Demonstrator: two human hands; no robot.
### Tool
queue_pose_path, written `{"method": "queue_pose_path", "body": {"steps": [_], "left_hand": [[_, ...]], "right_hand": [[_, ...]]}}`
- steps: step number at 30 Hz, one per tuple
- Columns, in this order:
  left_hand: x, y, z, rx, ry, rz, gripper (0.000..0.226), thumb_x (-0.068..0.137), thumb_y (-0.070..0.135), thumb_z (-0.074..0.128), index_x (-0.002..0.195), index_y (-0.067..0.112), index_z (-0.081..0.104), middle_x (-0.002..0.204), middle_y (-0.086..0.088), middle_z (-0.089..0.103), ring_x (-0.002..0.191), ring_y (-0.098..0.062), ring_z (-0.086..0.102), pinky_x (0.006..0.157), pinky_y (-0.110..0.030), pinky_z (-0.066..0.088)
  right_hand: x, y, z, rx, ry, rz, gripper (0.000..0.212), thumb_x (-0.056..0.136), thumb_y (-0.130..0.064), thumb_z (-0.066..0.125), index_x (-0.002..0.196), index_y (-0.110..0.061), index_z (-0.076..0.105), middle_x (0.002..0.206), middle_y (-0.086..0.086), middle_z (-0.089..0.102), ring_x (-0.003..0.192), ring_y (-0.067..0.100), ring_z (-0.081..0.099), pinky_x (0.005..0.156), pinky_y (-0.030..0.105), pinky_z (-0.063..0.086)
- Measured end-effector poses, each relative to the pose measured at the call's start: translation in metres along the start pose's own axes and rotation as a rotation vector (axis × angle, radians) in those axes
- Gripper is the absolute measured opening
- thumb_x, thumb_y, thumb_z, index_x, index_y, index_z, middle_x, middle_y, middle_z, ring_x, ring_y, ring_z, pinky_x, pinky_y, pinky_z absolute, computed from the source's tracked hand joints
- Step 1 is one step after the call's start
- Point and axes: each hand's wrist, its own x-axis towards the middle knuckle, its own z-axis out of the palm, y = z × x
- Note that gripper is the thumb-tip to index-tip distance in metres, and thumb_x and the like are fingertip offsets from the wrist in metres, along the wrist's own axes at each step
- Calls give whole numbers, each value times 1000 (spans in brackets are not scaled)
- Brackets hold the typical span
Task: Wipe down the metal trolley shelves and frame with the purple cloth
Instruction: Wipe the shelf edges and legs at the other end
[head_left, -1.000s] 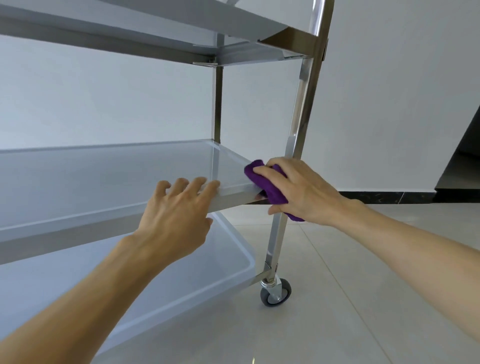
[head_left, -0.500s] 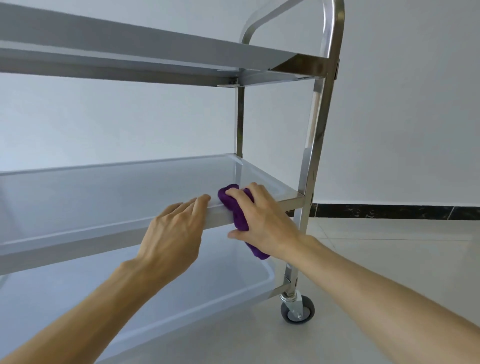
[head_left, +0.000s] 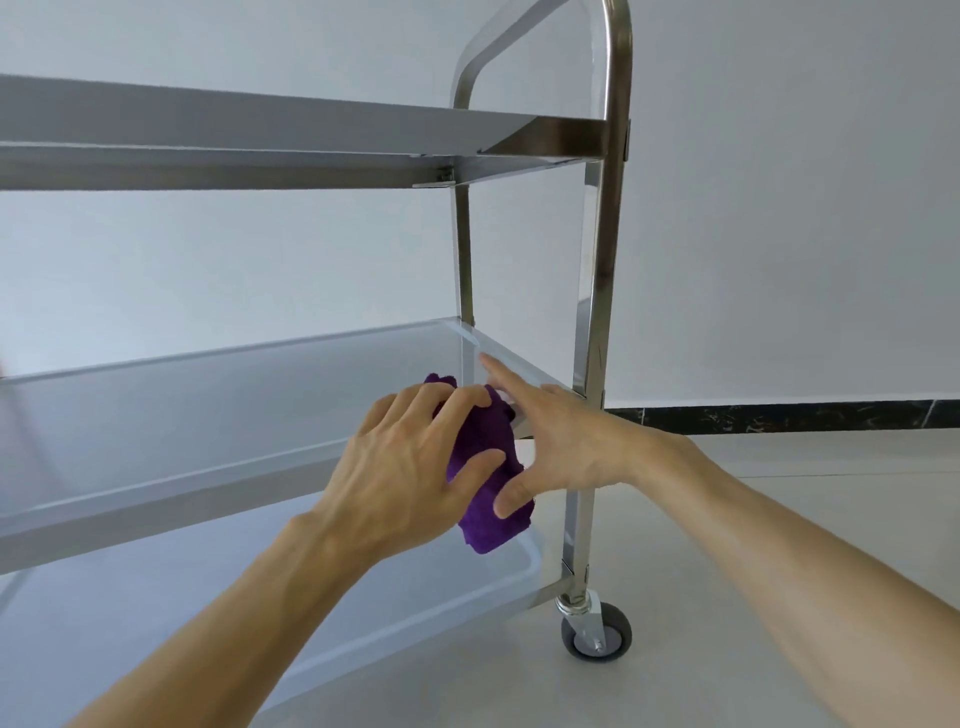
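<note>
The purple cloth (head_left: 485, 436) hangs bunched over the front edge of the metal trolley's middle shelf (head_left: 208, 405), near its right end. My left hand (head_left: 405, 467) has its fingers curled over the top of the cloth and its thumb pressed on the cloth's front. My right hand (head_left: 566, 441) is just to the right, fingers spread, index finger lying along the shelf's side rim, thumb tip touching the cloth's lower part. The top shelf (head_left: 234, 124) and bottom shelf (head_left: 156, 623) are bare.
The trolley's front right post (head_left: 602, 291) rises just right of my hands and curves into a handle loop (head_left: 618, 41) above. A grey caster (head_left: 597, 634) stands on the pale tiled floor (head_left: 727, 519). A white wall with a dark skirting strip (head_left: 779, 415) is behind.
The cloth has slid left from the shelf's right corner along the front edge. My left hand moved right onto the cloth, and my right hand's fingers opened off it.
</note>
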Motion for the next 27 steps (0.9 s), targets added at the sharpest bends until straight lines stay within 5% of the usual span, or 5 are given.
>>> {"method": "queue_pose_path", "body": {"steps": [2, 5, 12, 22, 27], "left_hand": [[4, 2, 4, 92, -15, 4, 67, 79, 72, 42, 129, 28, 46, 120, 5, 59, 117, -22, 53, 106, -38, 37], [10, 9, 17, 195, -41, 0, 73, 71, 64, 63, 126, 18, 47, 117, -2, 59, 127, -29, 48, 111, -41, 33], [20, 5, 31, 270, -60, -41, 59, 84, 30, 54, 139, 19, 34, 112, 4, 56, 104, -21, 53, 93, -33, 41], [-48, -66, -32, 377, 20, -54, 61, 70, 39, 59, 126, 16, 54, 107, 8, 66, 96, -21, 64, 80, -31, 51], [-72, -82, -47, 426, 2, -125, 66, 72, 44, 57, 131, 15, 48, 121, 4, 60, 112, -23, 56, 91, -36, 46]], "right_hand": [[-4, 9, -1, -78, 2, 42, 134, 51, -66, 85, 154, -39, 1, 152, -16, 35, 142, 15, 25, 119, 42, 23], [-4, 14, 10, -177, 115, -67, 91, 61, -52, 84, 137, -33, 39, 129, -21, 49, 122, 6, 42, 112, 34, 29], [-1, 31, 23, -221, 336, -98, 57, 85, -2, 60, 133, -29, 48, 120, -14, 59, 114, 15, 49, 95, 21, 33], [1, 35, 29, -253, 482, -152, 46, 79, 8, 61, 119, -15, 60, 112, -2, 66, 105, 25, 58, 98, 30, 38], [17, 6, 43, -477, 477, -147, 35, 81, -19, 67, 114, -10, 58, 116, 2, 62, 110, 25, 58, 102, 40, 38]]}}
